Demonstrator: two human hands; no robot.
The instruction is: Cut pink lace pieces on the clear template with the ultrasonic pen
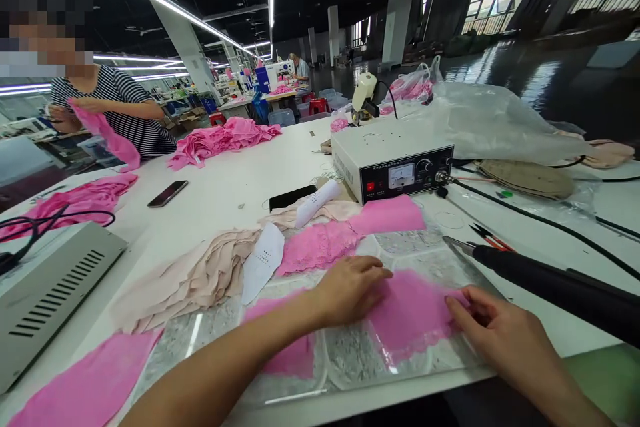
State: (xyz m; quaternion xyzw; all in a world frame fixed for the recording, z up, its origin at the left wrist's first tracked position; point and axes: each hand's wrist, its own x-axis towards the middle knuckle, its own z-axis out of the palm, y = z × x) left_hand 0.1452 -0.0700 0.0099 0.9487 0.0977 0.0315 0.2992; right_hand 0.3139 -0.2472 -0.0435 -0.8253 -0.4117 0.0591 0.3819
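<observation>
A sheer pink fabric piece [407, 317] with a scalloped lower edge is stretched between my hands over a clear glossy plate [350, 350]. My left hand [353, 288] has its fingers curled at the fabric's left edge; the fingertips are partly hidden. Thumb and fingers of my right hand [493, 320] pinch the right edge. Beneath my left forearm lies another pink piece [295, 353]. Just behind is pink lace fabric [320, 243], beside a white perforated template [263, 260]. To the right, a black handheld tool [545, 280] with a metal tip points toward the plate.
A control box [395, 167] with a dial stands behind the plate, its cable running right. Beige fabric layers [200, 273], a phone [168, 193], red-handled tweezers [493, 238] and a vented grey box [55, 293] lie around. A co-worker [125, 107] holds pink fabric at far left.
</observation>
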